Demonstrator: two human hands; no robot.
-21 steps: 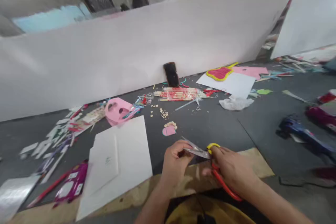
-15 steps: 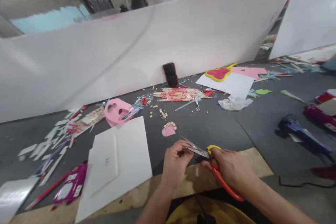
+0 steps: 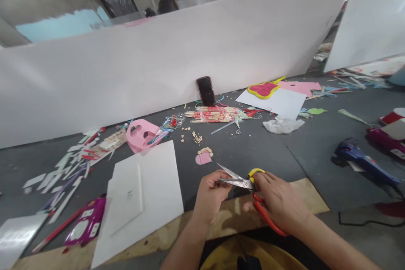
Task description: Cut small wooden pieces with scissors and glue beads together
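My right hand [image 3: 280, 202] is closed round red and yellow scissors [image 3: 249, 181], whose metal blades [image 3: 232, 177] stand slightly apart and point left. My left hand [image 3: 211, 194] is curled into a pinch right at the blade tips; whatever it pinches is too small to make out. Both hands hover over a brown cardboard sheet [image 3: 310, 196] at the near edge of the grey surface. A small pink cut-out with beads along its top [image 3: 204, 156] lies just beyond the hands.
White sheets [image 3: 142, 194] lie to the left, with a magenta packet [image 3: 85, 223] and paper scraps [image 3: 63, 168] further left. A blue glue gun [image 3: 363, 160] sits right. A dark phone [image 3: 206, 90] leans on the white partition [image 3: 158, 63]; a stick bundle [image 3: 215, 114] and pink mask [image 3: 141, 134] lie nearby.
The scissor blades have opened a little and the hands have shifted slightly away from me. The view has moved a bit.
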